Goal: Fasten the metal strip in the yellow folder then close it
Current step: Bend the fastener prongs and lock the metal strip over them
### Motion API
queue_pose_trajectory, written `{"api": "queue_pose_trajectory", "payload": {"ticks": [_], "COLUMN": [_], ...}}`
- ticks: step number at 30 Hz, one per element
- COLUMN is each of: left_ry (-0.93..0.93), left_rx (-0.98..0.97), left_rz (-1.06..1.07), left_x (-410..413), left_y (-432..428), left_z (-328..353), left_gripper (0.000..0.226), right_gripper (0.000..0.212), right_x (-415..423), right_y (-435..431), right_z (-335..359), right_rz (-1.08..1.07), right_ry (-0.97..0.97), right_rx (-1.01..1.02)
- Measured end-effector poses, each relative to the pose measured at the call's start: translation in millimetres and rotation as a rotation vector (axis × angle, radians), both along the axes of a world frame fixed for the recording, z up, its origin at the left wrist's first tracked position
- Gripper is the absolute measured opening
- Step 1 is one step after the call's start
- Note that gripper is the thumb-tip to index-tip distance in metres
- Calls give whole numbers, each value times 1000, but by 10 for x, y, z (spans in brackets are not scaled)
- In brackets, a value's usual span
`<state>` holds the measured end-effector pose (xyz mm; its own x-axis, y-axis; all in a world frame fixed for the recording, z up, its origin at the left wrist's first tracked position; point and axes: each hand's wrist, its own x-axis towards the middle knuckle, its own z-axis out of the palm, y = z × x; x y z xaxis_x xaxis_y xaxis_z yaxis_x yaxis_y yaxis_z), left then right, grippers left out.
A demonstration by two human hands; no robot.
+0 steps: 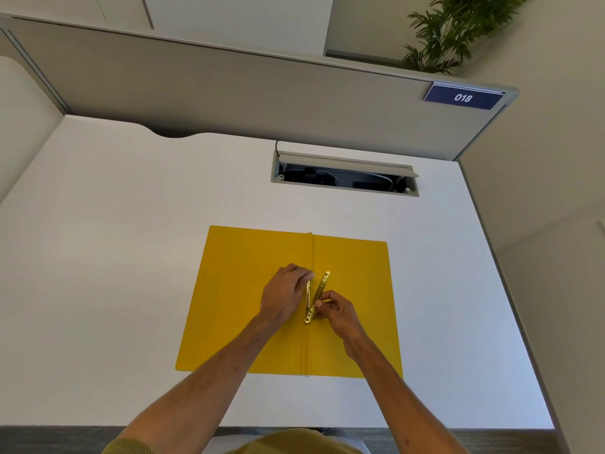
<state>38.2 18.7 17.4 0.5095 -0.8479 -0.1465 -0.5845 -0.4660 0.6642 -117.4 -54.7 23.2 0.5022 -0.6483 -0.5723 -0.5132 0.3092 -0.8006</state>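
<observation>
Head view: the folder [262, 306] lies open mid-worktop [131, 257]. At its spine, the left hand [283, 294] pins a prong; the right hand [337, 311], at 4 o'clock of it, pinches the slanted strip [322, 286]. Fastening is underway; next, seat the strip flat.

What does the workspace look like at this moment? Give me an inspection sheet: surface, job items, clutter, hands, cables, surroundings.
Surface: white desk, bare apart from the folder.
Job's things: yellow folder lies open flat; gold metal strip sits tilted across the crease, not yet flat; a second thin metal prong stands beside it.
Clutter: nothing seen.
Hands: left hand presses at the crease by the prong; right hand pinches the strip's lower part.
Cables: dark cables in the open cable tray, one thin lead at its left corner.
Surroundings: grey partition, blue 018 plate, plant behind.
</observation>
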Motion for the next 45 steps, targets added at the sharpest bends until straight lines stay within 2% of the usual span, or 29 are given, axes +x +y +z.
{"api": "queue_pose_trajectory", "payload": {"ticks": [4,15,35,38,41,45], "left_ry": [61,-97,-118,-68,-50,-99], "left_rx": [-55,26,48,33,-3,-73], "left_rz": [-29,-170,-199,-150,-35,49], "left_x": [-3,-16,-19,-18,-21,-65], "left_y": [45,-19,-17,16,138,397], "left_z": [-9,-27,-54,-53,-67,-137], "left_gripper": [34,30,32,43,55,46], "right_gripper": [11,10,11,9,8,9], "right_x": [16,27,82,134,193,276], "right_y": [10,38,33,41,56,75], "right_z": [0,0,-12,-9,3,43], "right_rz": [16,44,12,26,77,103], "right_ry": [0,8,80,144,275,334], "right_rx": [0,-44,-67,-124,-283,-407]}}
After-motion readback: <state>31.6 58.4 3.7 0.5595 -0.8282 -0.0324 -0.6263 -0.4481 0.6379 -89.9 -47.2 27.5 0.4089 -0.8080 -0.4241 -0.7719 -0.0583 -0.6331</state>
